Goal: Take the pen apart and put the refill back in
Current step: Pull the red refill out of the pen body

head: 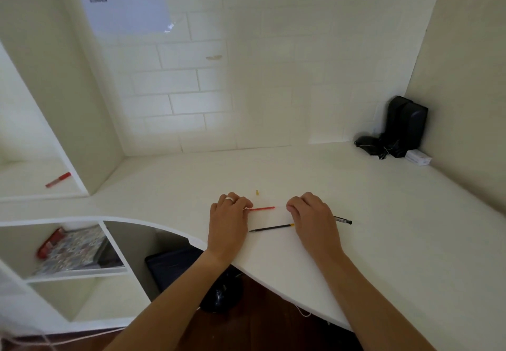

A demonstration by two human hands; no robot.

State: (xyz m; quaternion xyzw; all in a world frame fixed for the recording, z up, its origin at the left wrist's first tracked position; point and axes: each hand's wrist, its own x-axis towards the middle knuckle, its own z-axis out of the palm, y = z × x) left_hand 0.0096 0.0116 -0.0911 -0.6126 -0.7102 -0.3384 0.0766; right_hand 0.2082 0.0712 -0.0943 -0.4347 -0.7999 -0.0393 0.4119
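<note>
A thin red refill (261,208) lies level just above the white desk (383,227), between my two hands. Its right stretch looks pale and clear. My left hand (228,222), with a ring on one finger, pinches its left end. My right hand (312,213) has its fingers curled around the pale right end. Just in front of the hands lies a black refill (271,227) with a yellow end. A black pen (342,220) pokes out from behind my right hand. A small yellow tip piece (257,192) sits on the desk behind the red refill.
A black speaker with cables (402,128) and a small white box (417,157) stand in the back right corner. A red marker (58,180) lies on the left shelf. Below left, a cubby holds a patterned book (76,249). The desk's curved front edge runs under my wrists.
</note>
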